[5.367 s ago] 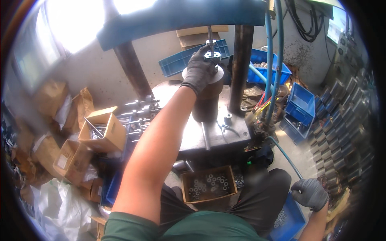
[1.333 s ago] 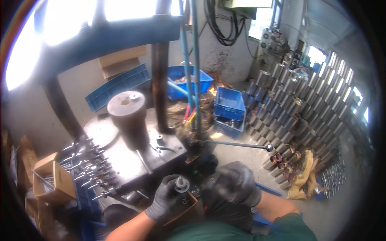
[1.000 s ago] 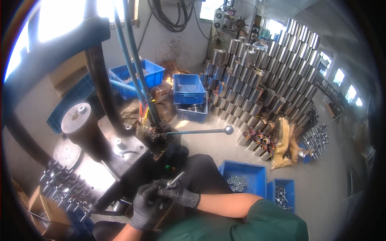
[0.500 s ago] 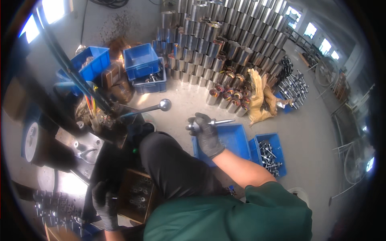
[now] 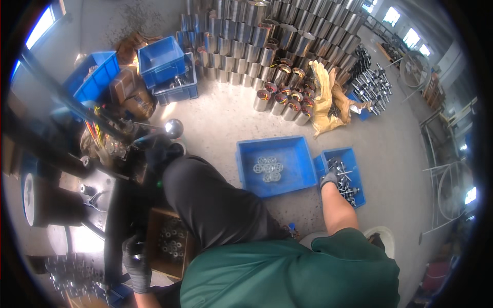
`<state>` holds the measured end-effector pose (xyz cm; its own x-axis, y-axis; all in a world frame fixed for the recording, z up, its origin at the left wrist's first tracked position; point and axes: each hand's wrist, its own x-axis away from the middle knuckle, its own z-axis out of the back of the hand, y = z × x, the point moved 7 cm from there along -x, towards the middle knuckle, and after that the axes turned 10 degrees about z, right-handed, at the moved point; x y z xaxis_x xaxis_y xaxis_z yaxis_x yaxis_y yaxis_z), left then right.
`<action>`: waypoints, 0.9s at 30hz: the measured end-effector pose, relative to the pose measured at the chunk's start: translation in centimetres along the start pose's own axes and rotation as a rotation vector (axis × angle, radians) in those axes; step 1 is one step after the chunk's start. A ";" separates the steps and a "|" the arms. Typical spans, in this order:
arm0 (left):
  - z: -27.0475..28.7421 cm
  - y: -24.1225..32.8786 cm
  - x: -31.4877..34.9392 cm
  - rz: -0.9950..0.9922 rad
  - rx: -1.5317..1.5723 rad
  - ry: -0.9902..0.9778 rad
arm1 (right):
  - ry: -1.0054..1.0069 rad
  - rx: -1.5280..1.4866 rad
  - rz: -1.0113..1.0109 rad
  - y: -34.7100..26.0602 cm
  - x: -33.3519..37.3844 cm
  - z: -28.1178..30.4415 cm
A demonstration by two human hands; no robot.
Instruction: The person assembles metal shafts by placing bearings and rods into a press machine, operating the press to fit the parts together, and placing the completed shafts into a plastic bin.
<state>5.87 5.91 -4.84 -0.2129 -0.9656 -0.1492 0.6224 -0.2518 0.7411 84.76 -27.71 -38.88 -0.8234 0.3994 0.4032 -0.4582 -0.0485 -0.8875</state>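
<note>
My right hand (image 5: 331, 178), in a grey glove, reaches down into a small blue bin (image 5: 359, 197) on the floor to my right. Its fingers are curled on a metal shaft part (image 5: 335, 165) among several like parts in the bin. Beside it lies a larger blue tray (image 5: 298, 177) holding a small cluster of round metal discs (image 5: 268, 168). My left hand (image 5: 136, 263), in a dark glove, hangs low at the left edge of a cardboard box (image 5: 154, 246) filled with metal rings. Whether that hand grips anything is hidden.
A press machine (image 5: 67, 190) with a ball-ended lever (image 5: 173, 128) stands at my left. Blue crates (image 5: 164, 64) and rows of metal cylinders (image 5: 277, 46) line the far floor, with a yellow sack (image 5: 328, 100) and a pile of shafts (image 5: 372, 84) beyond.
My view has swung from the press down to the floor on my right. My right hand carried a shaft part past the larger tray and lowered it into the small bin.
</note>
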 end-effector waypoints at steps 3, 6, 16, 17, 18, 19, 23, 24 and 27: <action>-0.1 -0.1 0.2 0.019 -0.033 -0.013 | -0.023 -0.008 0.090 -4.8 -0.6 2.0; -0.3 -0.2 0.5 0.046 -0.053 -0.047 | -0.031 0.118 0.315 -7.1 -0.5 2.5; 1.5 -1.6 1.6 0.213 0.128 0.012 | -0.612 0.064 0.376 1.4 15.1 -9.6; 2.2 -1.9 2.1 0.295 0.259 0.049 | -0.734 0.011 0.396 1.0 18.7 -11.3; 2.3 -2.8 2.7 0.437 0.455 0.083 | -0.865 -0.046 0.414 0.6 22.1 -13.2; 2.6 -2.8 2.9 0.459 0.499 0.126 | -0.937 -0.040 0.502 -0.7 24.2 -14.3; 3.4 -8.2 7.5 0.758 0.859 0.312 | -1.292 0.028 0.886 -9.9 40.7 -16.2; 3.1 -9.3 8.7 0.814 1.059 0.393 | -1.387 -0.014 1.004 -12.6 45.2 -15.5; 3.2 -11.3 10.5 0.682 0.845 0.408 | -1.615 -0.149 1.307 -18.3 55.9 -13.7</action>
<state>-5.76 -1.19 -12.69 0.3271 -0.8721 0.3639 -0.2198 0.3043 0.9269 51.69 8.08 -3.16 -0.0947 -0.7807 -0.6177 0.4601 0.5159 -0.7226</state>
